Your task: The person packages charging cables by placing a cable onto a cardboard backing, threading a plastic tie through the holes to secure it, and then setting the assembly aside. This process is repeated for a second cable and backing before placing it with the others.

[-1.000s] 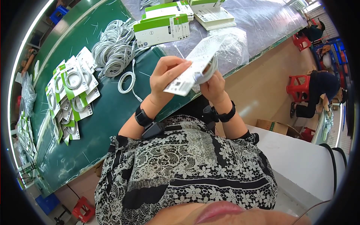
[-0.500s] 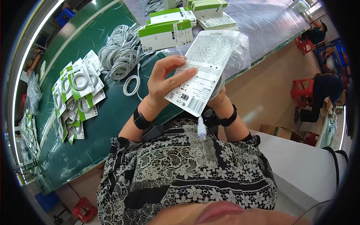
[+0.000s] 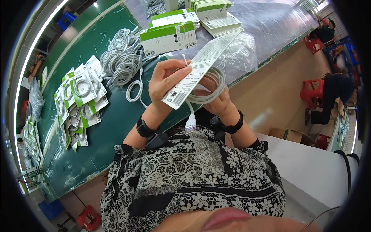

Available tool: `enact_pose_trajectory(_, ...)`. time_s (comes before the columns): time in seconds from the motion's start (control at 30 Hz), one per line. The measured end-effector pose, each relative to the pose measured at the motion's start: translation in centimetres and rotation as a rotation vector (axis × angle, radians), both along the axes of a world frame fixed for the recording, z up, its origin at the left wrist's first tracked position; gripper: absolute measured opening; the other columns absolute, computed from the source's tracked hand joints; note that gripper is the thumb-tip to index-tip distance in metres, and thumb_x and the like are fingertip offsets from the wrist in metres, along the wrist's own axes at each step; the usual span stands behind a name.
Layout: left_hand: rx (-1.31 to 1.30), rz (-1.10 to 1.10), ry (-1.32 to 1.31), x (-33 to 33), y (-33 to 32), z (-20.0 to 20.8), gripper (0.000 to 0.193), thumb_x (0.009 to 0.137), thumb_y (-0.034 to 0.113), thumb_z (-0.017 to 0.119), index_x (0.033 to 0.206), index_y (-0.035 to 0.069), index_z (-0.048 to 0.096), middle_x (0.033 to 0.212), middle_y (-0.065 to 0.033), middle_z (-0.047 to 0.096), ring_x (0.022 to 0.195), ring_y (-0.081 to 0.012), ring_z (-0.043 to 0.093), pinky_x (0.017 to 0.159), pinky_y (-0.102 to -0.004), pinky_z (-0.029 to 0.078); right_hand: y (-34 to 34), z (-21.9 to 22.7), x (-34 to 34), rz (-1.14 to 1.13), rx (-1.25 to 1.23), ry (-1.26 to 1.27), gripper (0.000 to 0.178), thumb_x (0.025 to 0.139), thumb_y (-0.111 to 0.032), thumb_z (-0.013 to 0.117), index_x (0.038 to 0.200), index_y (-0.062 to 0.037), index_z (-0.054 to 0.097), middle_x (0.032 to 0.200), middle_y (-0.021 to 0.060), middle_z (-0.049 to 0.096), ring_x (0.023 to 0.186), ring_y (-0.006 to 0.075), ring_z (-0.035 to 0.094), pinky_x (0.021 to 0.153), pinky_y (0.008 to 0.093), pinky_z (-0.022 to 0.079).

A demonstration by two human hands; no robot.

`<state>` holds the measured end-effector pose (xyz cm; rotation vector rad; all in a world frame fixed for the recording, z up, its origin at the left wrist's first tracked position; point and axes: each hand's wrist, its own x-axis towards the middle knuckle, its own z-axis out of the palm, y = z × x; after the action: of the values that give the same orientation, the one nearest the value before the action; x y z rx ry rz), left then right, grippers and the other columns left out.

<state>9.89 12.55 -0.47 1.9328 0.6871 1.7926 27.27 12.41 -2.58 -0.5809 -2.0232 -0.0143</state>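
My left hand (image 3: 164, 81) grips a white printed packaging card (image 3: 212, 50) along its left side, thumb on the printed face. The card is tilted, seen almost edge-on. A thin white tie end (image 3: 184, 58) sticks up by my left fingers. Under the card, my right hand (image 3: 219, 104) is closed around a coiled grey-white cable (image 3: 222, 83), with some fingers inside the loop. The coil lies against the card's underside. One cable end with a white plug (image 3: 190, 124) hangs below the card. The card partly hides my right fingers.
On the green table (image 3: 112, 123) lie a pile of carded cables (image 3: 82, 89), a heap of coiled cables (image 3: 121, 58) and a single coil (image 3: 134, 91). Green-and-white card stacks (image 3: 168, 40) stand on clear plastic sheeting (image 3: 266, 31). People sit on red stools (image 3: 312, 94) at right.
The card has turned from facing up to nearly edge-on, exposing the coil beneath. The hanging plug has shifted left and slightly up. Both hands keep their hold.
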Motion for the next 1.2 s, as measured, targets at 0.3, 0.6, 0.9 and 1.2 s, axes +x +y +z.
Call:
enact_pose_trajectory(0.3, 0.070, -0.001, 0.071, -1.0, 0.2, -0.5, 0.042, 0.069, -0.005, 0.075, 0.109, 0.005, 0.068, 0.111, -0.0129, 0.052, 0.106, -0.0296, 0.061, 0.089, -0.0324, 0.054, -0.6, -1.7, -0.4, 0.039, -0.159, 0.007, 0.026, 0.078, -0.010, 0.069, 0.103, -0.0066, 0.063, 0.120, 0.0127, 0.062, 0.107, 0.0324, 0.060, 0.093, 0.0448, 0.046)
enact_pose_trajectory(0.6, -0.205, -0.180, 0.243, -2.9, -0.5, 0.6, 0.044, 0.070, -0.008, 0.074, 0.109, -0.004, 0.053, 0.118, -0.0284, 0.057, 0.117, -0.0335, 0.055, 0.100, -0.0385, 0.042, -0.6, -2.3, -0.8, 0.186, -0.351, 0.159, 0.046, 0.077, -0.024, 0.074, 0.119, -0.0084, 0.061, 0.124, 0.0121, 0.060, 0.112, 0.0301, 0.059, 0.098, 0.0444, 0.045)
enact_pose_trajectory(0.9, -0.278, -0.215, 0.247, -3.2, -0.5, 1.4, 0.043, 0.069, -0.008, 0.075, 0.106, -0.003, 0.055, 0.117, -0.0290, 0.057, 0.117, -0.0331, 0.055, 0.100, -0.0390, 0.042, -0.7, -3.4, -0.3, 0.091, -0.155, 0.020, 0.047, 0.079, -0.027, 0.072, 0.121, -0.0093, 0.061, 0.124, 0.0116, 0.060, 0.112, 0.0304, 0.060, 0.097, 0.0435, 0.046)
enact_pose_trajectory(1.2, 0.082, -0.150, 0.311, -2.8, 0.5, 0.9, 0.042, 0.066, -0.005, 0.077, 0.104, -0.001, 0.062, 0.110, -0.0181, 0.058, 0.110, -0.0369, 0.059, 0.094, -0.0414, 0.048, 0.2, -3.1, 0.0, 0.139, -0.228, 0.026, 0.044, 0.080, -0.025, 0.070, 0.120, -0.0091, 0.062, 0.122, 0.0101, 0.062, 0.111, 0.0286, 0.060, 0.096, 0.0422, 0.047)
